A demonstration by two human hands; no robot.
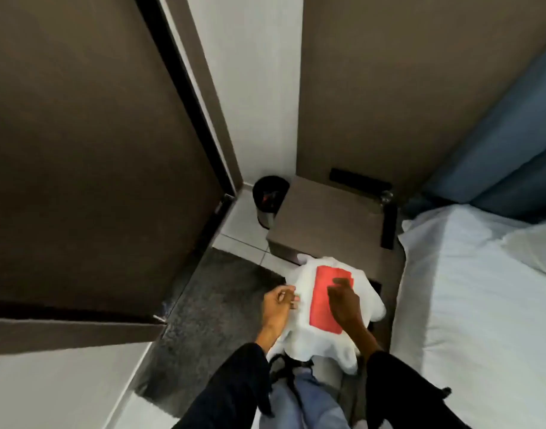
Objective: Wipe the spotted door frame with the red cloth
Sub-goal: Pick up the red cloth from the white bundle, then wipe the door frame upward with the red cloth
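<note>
A red cloth [322, 297] lies flat on a white towel [308, 332] low in the middle of the view. My right hand [344, 300] rests on the red cloth's right part, fingers bent and spread. My left hand [279, 300] pinches the white towel's left edge. The door frame [185, 75] runs as a dark strip and a grey-brown jamb along the brown door [79, 134] at the left. No spots on the frame can be made out from here.
A brown bedside cabinet [327, 218] stands behind the towel, with a black waste bin [267, 199] in the corner beside it. A bed with white sheets [469, 305] fills the right. A dark mat [212, 305] covers the floor under my arms.
</note>
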